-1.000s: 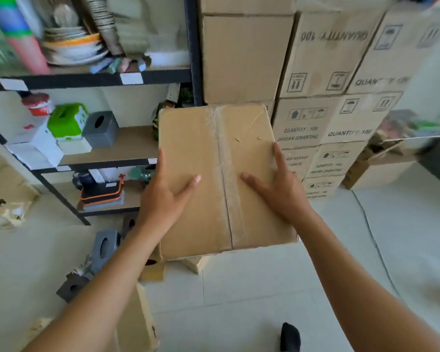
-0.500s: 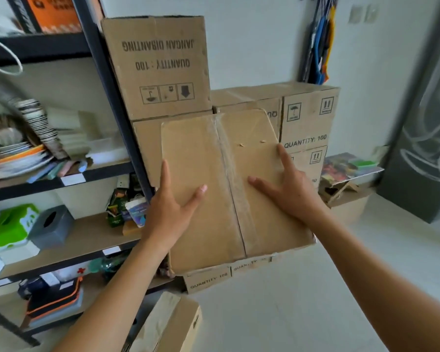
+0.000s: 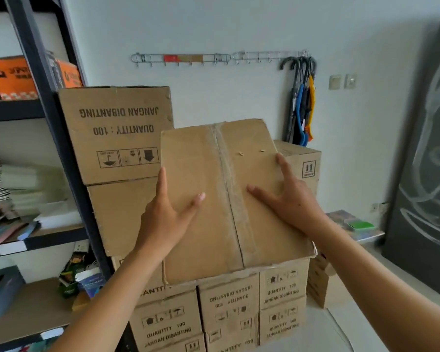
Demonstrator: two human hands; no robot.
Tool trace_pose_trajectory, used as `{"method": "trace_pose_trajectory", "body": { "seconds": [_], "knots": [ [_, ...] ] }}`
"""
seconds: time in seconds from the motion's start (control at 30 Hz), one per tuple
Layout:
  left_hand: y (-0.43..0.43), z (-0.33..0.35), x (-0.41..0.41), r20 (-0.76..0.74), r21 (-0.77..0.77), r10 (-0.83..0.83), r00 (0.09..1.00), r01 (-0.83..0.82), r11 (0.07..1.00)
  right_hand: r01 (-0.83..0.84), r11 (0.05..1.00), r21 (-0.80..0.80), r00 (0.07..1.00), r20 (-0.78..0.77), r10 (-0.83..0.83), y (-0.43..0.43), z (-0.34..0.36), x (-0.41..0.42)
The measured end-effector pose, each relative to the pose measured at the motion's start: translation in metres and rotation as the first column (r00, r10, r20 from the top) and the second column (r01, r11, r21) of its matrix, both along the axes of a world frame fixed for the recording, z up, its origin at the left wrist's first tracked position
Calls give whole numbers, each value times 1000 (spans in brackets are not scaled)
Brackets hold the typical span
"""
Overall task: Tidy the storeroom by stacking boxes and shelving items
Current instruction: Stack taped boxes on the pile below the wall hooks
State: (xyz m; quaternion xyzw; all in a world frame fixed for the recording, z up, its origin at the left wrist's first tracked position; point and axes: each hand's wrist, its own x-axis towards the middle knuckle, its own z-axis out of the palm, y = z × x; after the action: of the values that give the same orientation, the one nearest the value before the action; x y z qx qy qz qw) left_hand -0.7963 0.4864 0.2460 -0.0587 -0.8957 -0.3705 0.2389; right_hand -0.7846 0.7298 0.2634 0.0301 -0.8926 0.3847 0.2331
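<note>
Grips plain brown cardboard box (image 3: 188,161), top seam taped, at both side edges: left hand (image 3: 163,222) and right hand (image 3: 292,207), thumbs spread on top, fingers over the sides. Positioned over stacked printed cartons (image 3: 229,311); contact not discernible. Flanked left by upside-down carton (image 3: 114,133) and black shelving upright (image 3: 68,153). Conceals most fingers.

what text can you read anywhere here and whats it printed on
"JANGAN DIBANTING" and "QUANTITY : 100", upside down: top carton beside the shelving rack.
"QUANTITY 100" and "JANGAN DIBANTING": lower-left carton and lower-right carton.
Same words, upside down: middle carton.
Orange boxes on that rack: branding too blurred to read.
Taped box, held: no print visible.
</note>
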Motion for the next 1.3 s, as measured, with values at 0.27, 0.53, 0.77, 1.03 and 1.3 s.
{"method": "trace_pose_trajectory", "body": {
  "seconds": [0.27,0.53,0.77,1.03,1.3],
  "knots": [
    [42,41,-104,-88,-9,-6,996,5,1000,15,1000,-26,998,-60,-16,39,40,-101],
    [63,78,-207,-81,-3,-50,995,50,999,13,1000,-21,998,-54,-14,62,75,-200],
    [53,116,-297,15,166,-93,996,89,982,-76,996,55,997,-3,76,68,110,-303],
    [49,137,-371,140,143,4,990,-24,989,-205,977,61,973,121,197,57,127,-414],
    [39,142,-416,256,13,113,960,-120,993,-208,951,228,935,330,126,50,134,-477]
  ]
}}
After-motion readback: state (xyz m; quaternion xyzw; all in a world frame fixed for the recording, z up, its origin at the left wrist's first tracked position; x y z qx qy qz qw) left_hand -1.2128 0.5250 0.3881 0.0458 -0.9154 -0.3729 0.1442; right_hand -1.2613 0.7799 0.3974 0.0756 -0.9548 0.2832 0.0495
